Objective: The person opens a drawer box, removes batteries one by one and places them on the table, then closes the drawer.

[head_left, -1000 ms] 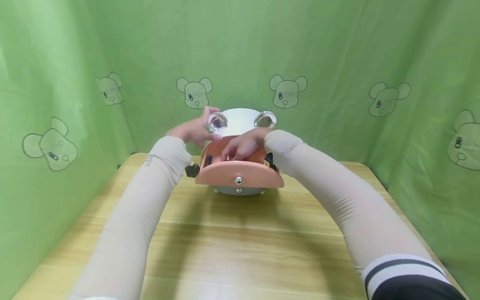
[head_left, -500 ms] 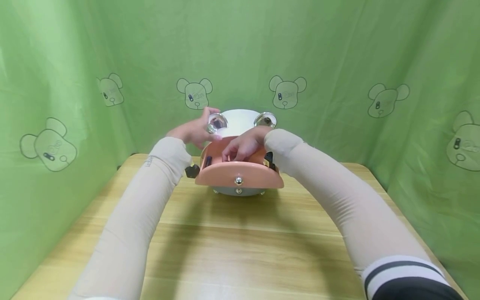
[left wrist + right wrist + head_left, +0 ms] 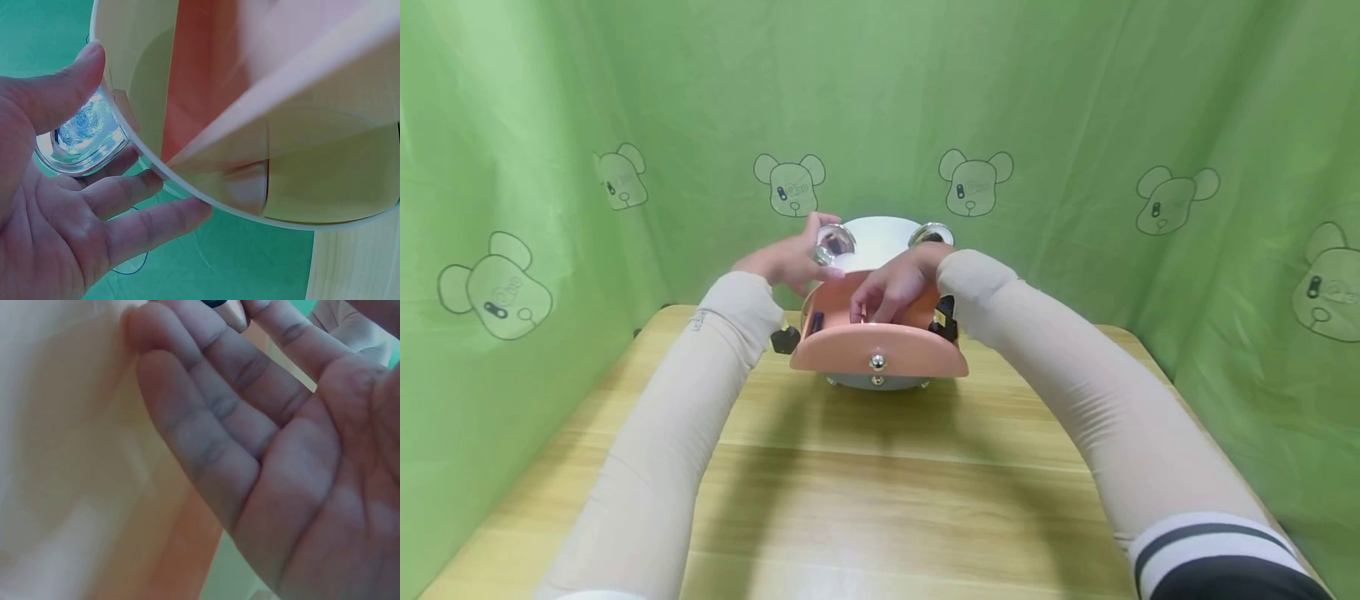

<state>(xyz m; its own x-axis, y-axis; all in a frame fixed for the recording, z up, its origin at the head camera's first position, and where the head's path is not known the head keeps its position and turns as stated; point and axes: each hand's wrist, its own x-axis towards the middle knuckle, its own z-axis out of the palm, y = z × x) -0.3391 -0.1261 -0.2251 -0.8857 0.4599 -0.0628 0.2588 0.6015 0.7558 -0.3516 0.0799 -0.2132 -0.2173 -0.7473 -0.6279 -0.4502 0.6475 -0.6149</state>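
A round white box [image 3: 880,237] with two chrome ears stands on the table, and its pink compartment [image 3: 880,350] tips forward. My left hand [image 3: 790,260] holds the box's upper left side, thumb at the front by the left ear [image 3: 837,242]. In the left wrist view that hand's [image 3: 69,181] fingertips touch the white rim. My right hand [image 3: 895,287] reaches down into the compartment, fingertips partly hidden behind its front. A small black-topped piece with a peach side [image 3: 230,312] shows beside the right hand's [image 3: 250,425] fingers; I cannot tell whether they hold it.
A dark upright piece [image 3: 817,322] is at the compartment's left inner wall. Chrome knobs [image 3: 877,362] sit on the pink front and the grey lower part. The wooden table [image 3: 880,500] extends toward me. A green curtain [image 3: 880,83] with bear-head drawings surrounds it.
My right hand has shifted slightly right and up within the compartment, its wrist raised a little. The left hand and the box keep their places.
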